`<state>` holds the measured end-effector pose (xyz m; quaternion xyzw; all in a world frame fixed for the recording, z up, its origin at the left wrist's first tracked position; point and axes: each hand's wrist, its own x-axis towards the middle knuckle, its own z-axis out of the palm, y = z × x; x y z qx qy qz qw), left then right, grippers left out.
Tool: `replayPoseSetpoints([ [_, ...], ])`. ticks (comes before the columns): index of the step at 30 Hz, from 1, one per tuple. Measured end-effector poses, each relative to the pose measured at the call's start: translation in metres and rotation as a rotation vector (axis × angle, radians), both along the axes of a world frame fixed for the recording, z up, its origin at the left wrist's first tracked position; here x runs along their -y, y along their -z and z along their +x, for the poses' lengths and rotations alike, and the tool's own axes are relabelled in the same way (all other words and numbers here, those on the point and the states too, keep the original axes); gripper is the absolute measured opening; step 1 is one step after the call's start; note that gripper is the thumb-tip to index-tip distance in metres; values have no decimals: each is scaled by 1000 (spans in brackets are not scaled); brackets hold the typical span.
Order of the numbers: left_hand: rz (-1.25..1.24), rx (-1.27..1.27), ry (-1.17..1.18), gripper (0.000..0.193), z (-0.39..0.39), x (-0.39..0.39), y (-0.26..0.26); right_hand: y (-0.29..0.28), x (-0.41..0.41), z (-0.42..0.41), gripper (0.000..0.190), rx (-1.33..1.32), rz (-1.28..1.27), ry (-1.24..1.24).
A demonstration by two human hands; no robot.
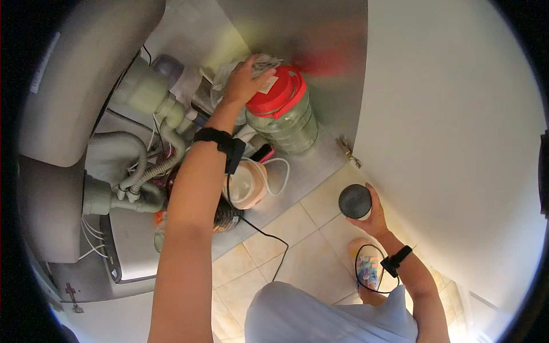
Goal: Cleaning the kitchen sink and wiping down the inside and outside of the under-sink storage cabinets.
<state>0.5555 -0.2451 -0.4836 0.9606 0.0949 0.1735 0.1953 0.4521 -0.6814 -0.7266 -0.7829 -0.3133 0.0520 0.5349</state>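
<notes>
Inside a sink cabinet, my left hand (244,85) reaches to the back edge of a big clear jar (285,133) with a red lid (279,94). Its thumb side lies against the lid, and crumpled clear plastic (266,63) is at its fingers. Whether the fingers grip that plastic cannot be seen. Outside the cabinet, above the tiled floor, my right hand (373,218) holds a round container with a black top (355,201), gripping it by the side. The container's body is mostly hidden under that top.
Grey drain pipes (171,141) and sink bowls (51,206) crowd the left. A peach-coloured container (246,184) with a white handle and a black-bristled pink brush (262,153) stand near the cabinet's front edge. The open door (433,128) rises at right. Cables trail from both wrist straps.
</notes>
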Motion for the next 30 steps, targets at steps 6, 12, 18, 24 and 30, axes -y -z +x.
replayPoseSetpoints([
  [6,-563,592,-711,85,-8,-62,35,10,-24,-12,103,-183,134,-46],
  [12,431,817,-163,44,-80,100,86,10,4,-3,104,-143,51,16],
  [18,491,13,244,38,-98,114,241,9,-11,-9,103,-186,78,10],
  [24,179,-41,88,41,-92,162,262,10,1,-3,103,-160,40,22],
  [30,-113,-78,121,44,-143,179,263,12,-1,-3,100,-141,34,49],
])
